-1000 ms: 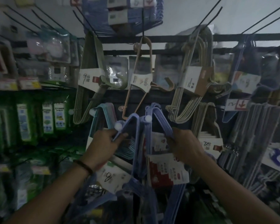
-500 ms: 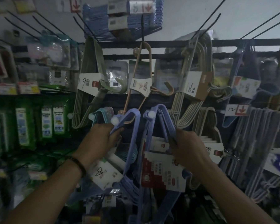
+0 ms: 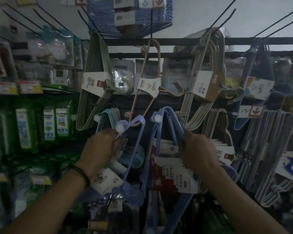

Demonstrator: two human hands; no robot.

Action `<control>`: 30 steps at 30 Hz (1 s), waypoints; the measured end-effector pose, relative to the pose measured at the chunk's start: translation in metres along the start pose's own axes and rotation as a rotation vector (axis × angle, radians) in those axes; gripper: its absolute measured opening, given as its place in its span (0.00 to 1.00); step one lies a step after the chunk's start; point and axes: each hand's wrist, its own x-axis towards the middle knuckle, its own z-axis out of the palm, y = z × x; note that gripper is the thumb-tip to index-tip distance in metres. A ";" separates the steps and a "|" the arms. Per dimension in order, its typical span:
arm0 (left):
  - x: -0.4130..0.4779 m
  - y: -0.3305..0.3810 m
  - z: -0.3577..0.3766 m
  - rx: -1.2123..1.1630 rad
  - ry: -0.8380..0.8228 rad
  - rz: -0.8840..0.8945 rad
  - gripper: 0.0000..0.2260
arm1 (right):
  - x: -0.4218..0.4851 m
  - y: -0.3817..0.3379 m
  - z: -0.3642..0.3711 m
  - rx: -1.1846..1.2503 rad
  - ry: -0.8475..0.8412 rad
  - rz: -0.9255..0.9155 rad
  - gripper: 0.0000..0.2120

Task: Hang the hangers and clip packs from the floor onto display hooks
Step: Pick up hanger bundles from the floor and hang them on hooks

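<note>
Fingers (image 3: 116,141) of our left hand (image 3: 100,147) curl round a lavender plastic hanger bundle (image 3: 141,120), its top corner looped over a white ball-tipped display peg (image 3: 119,128) and seemingly seated there. Further right, our right hand (image 3: 198,152) grips a second lavender hanger pack with a red-and-white card (image 3: 172,174), also over a peg. We judge both nearly hung, but the floor is out of view, so what remains is unclear. Both forearms reach up and forward.
</note>
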 end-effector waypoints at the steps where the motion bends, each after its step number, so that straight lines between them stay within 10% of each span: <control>1: 0.002 -0.001 -0.003 -0.023 -0.009 0.022 0.24 | -0.002 -0.001 0.000 -0.033 0.012 0.006 0.07; 10: 0.018 0.034 -0.004 -0.277 -0.292 -0.079 0.12 | 0.039 -0.009 0.044 -0.031 -0.113 0.128 0.10; 20: 0.028 0.065 0.005 -0.652 -0.138 -0.317 0.09 | 0.055 -0.002 -0.006 0.069 -0.227 0.100 0.12; 25: 0.054 0.111 0.029 -0.679 -0.106 -0.192 0.12 | 0.013 0.004 -0.096 0.637 -0.381 0.240 0.27; 30: 0.081 0.183 0.034 -0.691 -0.019 -0.056 0.16 | -0.019 0.031 -0.136 0.436 -0.357 0.185 0.19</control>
